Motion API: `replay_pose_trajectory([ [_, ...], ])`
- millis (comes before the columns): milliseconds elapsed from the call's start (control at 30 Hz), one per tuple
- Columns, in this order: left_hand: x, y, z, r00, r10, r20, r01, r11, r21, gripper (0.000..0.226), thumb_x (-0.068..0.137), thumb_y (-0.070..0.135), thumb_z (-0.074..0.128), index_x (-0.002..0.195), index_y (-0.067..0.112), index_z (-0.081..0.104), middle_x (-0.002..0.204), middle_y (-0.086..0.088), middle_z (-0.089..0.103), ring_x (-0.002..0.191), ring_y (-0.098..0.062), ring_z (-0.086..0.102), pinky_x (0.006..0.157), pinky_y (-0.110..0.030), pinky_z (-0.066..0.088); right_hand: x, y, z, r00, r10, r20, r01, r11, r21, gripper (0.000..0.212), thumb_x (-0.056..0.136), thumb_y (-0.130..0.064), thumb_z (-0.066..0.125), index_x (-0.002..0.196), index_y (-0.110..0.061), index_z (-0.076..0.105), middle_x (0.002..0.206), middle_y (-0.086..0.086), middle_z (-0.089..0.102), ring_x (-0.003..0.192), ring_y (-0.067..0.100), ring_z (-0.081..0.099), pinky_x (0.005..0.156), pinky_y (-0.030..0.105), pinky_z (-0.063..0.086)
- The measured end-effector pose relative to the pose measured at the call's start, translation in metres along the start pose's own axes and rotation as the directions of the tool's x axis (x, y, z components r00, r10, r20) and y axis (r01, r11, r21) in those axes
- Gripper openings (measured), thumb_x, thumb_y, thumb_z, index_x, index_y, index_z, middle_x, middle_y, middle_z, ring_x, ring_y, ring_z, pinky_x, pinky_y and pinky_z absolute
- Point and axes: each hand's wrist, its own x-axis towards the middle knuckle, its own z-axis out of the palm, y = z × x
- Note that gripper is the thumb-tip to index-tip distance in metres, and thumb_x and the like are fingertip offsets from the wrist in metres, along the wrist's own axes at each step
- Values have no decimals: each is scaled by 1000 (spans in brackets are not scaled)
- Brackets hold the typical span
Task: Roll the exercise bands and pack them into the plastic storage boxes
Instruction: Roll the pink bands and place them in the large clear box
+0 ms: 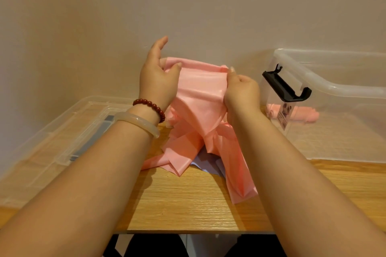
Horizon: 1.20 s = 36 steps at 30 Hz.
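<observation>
Pink in colour, the exercise band (200, 98) is held raised just left of the clear storage box (334, 87). We note our left hand (158, 81) clamping one upper corner under the thumb, index finger straight. Our right hand (240, 89) pinches the other corner with curled fingers. Inside that box lie rolled bands (296, 113).

Both hands (200, 87) pinch pink band (200, 98) above table (188, 204).

— How many boxes stood on the surface (188, 204)?
— One box (344, 89), one lid (52, 131).
— And bands?
— One purple band (208, 165); the pink bands (198, 94) were too tangled to count.
— Anything else?
— Two bracelets (150, 106) on one wrist.
</observation>
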Motion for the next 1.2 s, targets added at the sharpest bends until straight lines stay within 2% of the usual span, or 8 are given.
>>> replay_pose_trajectory([
  [100,-1,-8,2,998,-60,-12,59,996,-63,57,92,13,57,143,29,38,96,9,69,90,1,61,94,-18,47,-3,-5,-4,996,89,-33,-83,986,146,37,102,-35,43,77,-14,62,72,-2,55,73,19,52,73,33,45],
  [200,-3,-14,2,994,-95,-46,89,989,-117,55,92,13,57,141,30,38,92,13,71,100,-4,63,103,-34,45,-5,-1,-3,975,214,66,-223,910,350,28,102,-26,46,78,-17,59,66,0,54,59,15,52,62,32,47],
  [367,-6,-12,3,997,-69,17,70,989,-129,59,90,17,58,141,34,35,92,11,72,101,-7,64,104,-41,45,-9,-1,0,962,154,225,-211,943,256,21,94,-29,59,77,-16,60,66,4,56,62,20,51,61,32,41],
  [600,-15,-20,4,944,-230,237,268,952,-147,71,92,19,58,151,34,20,81,9,58,64,-8,59,63,-30,54,-1,-12,-5,957,41,288,-162,898,408,12,99,-16,53,92,-20,62,75,0,62,65,12,58,54,21,47],
  [767,-2,-22,-1,991,-136,18,137,968,-210,60,95,7,50,147,27,29,62,3,55,48,-5,52,50,-21,46,13,-14,-11,905,32,425,-98,986,135,46,86,6,51,122,-22,52,101,7,59,84,26,58,62,31,48],
  [867,9,-21,-1,988,-80,-135,61,988,-139,50,97,16,51,143,28,36,72,7,58,59,-7,53,63,-28,51,14,-16,-9,937,54,347,-147,957,250,46,84,13,37,113,-14,60,75,4,59,61,17,52,56,25,43],
  [1000,4,-26,5,988,-135,74,130,989,64,50,98,24,50,146,27,33,83,-1,64,79,-18,63,91,-40,52,16,-1,-7,958,69,278,-62,997,-36,25,91,2,45,101,-14,62,75,5,56,60,21,48,53,28,36],
  [1200,-20,-39,6,992,-103,75,81,964,253,63,93,23,56,149,28,26,73,4,66,75,-8,63,78,-25,45,18,15,-6,992,-110,60,125,923,-364,49,80,-3,48,123,-26,59,121,8,58,87,28,63,78,42,58],
])
